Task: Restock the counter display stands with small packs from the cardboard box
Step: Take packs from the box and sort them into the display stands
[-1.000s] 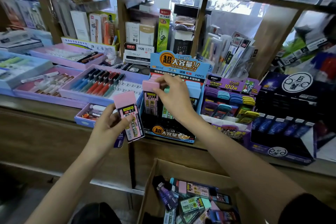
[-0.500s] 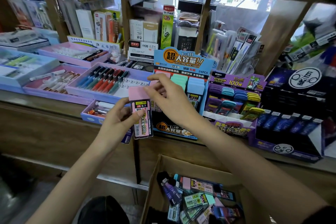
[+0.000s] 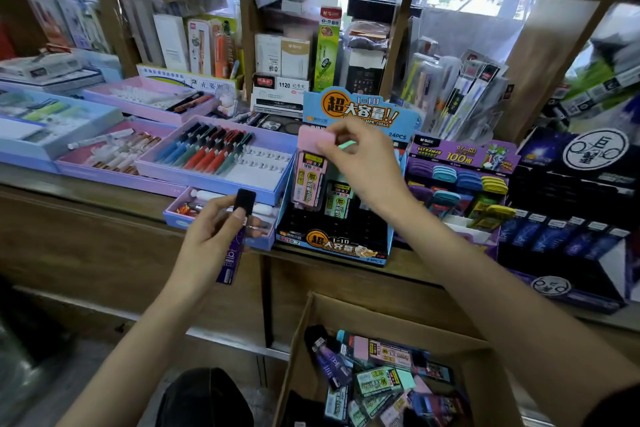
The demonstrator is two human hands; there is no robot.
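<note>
Pink pack point(image 3: 309, 177) pinched by right hand point(image 3: 367, 166); left hand point(image 3: 211, 236) grips purple pack point(image 3: 233, 250); wooden counter point(image 3: 104, 218).

The wooden counter point(image 3: 86, 192) bears pen trays point(image 3: 266, 146) and display stands point(image 3: 332, 247).

Lilac tray point(image 3: 207, 184) holds blue, red, black pens point(image 3: 207, 149) — behind it, a cat figurine point(image 3: 227, 104) and green box point(image 3: 327, 52).
</note>
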